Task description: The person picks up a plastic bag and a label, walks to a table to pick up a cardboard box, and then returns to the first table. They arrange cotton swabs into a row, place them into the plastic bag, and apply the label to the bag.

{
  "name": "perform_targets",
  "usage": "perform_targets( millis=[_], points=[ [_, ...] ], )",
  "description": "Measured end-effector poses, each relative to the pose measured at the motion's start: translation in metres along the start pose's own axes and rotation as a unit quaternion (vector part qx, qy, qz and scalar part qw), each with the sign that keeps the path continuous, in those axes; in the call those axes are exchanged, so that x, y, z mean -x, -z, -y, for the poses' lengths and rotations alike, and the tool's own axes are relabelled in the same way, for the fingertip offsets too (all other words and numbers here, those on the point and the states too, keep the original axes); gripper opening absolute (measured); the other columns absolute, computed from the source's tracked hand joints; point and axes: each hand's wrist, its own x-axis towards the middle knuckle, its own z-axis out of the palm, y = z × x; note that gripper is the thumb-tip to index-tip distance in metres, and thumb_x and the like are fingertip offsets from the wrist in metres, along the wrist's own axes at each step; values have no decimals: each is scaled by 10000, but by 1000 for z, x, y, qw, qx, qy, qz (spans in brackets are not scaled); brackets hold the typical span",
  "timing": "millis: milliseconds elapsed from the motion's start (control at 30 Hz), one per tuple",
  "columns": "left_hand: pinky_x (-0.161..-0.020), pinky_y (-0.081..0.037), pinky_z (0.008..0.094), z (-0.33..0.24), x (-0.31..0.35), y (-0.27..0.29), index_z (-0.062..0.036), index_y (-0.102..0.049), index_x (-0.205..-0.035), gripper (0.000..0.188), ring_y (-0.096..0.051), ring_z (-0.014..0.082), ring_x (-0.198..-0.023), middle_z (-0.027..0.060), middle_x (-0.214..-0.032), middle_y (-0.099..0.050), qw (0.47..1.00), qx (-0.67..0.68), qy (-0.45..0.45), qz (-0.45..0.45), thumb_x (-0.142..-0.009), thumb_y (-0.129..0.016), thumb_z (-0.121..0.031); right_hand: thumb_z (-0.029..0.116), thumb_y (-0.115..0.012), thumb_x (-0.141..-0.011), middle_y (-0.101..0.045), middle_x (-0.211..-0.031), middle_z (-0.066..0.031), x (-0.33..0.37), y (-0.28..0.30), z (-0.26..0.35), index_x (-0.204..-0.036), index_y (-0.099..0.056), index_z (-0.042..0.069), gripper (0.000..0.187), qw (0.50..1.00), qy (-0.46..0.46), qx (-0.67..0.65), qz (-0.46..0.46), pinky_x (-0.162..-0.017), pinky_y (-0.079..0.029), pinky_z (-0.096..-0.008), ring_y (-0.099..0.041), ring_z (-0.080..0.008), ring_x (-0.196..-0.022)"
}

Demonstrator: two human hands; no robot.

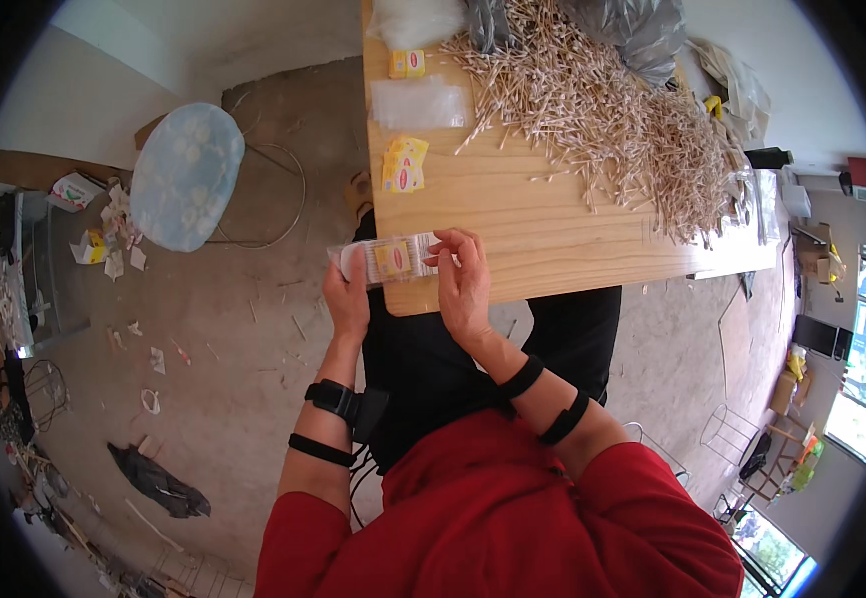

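A clear plastic bag of cotton swabs (391, 261) with a yellow card inside lies sideways between my hands, over the table's near left corner. My left hand (346, 297) grips its left end, thumb on top. At the other end, the bent fingers of my right hand (467, 284) close on the bag's edge. Beyond the bag, several yellow printed cards (405, 165) lie fanned on the table. Behind them are a stack of clear empty bags (419, 103) and a small yellow stack of cards (407, 65).
A large heap of loose cotton swabs (592, 120) covers the far right of the wooden table (513, 224). Grey plastic bags (632, 35) sit on the heap. To the left stands a stool with a pale blue seat (187, 176). Scraps and a dark bag (159, 481) litter the floor.
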Motion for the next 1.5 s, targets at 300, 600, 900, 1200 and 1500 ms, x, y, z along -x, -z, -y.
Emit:
perform_targets(
  millis=[300, 600, 900, 1200, 1500],
  points=[
    [-656, -454, 262, 5, 2, -3, 16, -623, -938, 305, -549, 91, -736, 42, -814, -635, 999, -33, 23, -23, -943, -584, -287, 23, -484, -935, -598, -748, -71, -1, -12, -2, -1055, -544, -24, 143, 994, -69, 85, -14, -690, -518, -275, -626, -136, -709],
    [-654, -467, 280, 1, 3, -4, 20, -630, -924, 312, -569, 103, -739, 60, -813, -650, 998, -53, -1, -37, -935, -595, -290, -30, -515, -872, -558, -827, -134, 1, -22, -7, -1008, -556, -34, 142, 997, -51, 49, -25, -625, -503, -325, -620, -201, -689],
    [-832, -454, 324, -1, 7, -2, 18, -519, -1185, 359, -565, 205, -985, 140, -1112, -579, 990, -122, -31, -65, -957, -547, -259, -23, -537, -856, -571, -862, -141, -5, 3, 2, -974, -584, -23, 127, 996, 15, 83, -28, -629, -502, -329, -599, -241, -725],
    [-942, -405, 405, -61, 56, 12, 1, -584, -1081, 188, -515, 334, -1100, 164, -1156, -550, 909, -307, -279, 40, -908, -529, -47, 52, -608, -833, -579, -871, -140, -52, 170, -46, -933, -603, 20, 105, 935, 12, 280, -218, -637, -486, -369, -602, -280, -710],
    [-826, -471, 371, -67, 113, -77, -2, -615, -971, 145, -580, 318, -953, 139, -1011, -600, 913, -202, -261, 241, -849, -542, 24, 174, -619, -820, -586, -889, -118, -121, 197, -45, -844, -608, 73, 104, 893, -29, 387, -227, -688, -485, -442, -598, -334, -855]
  ],
)
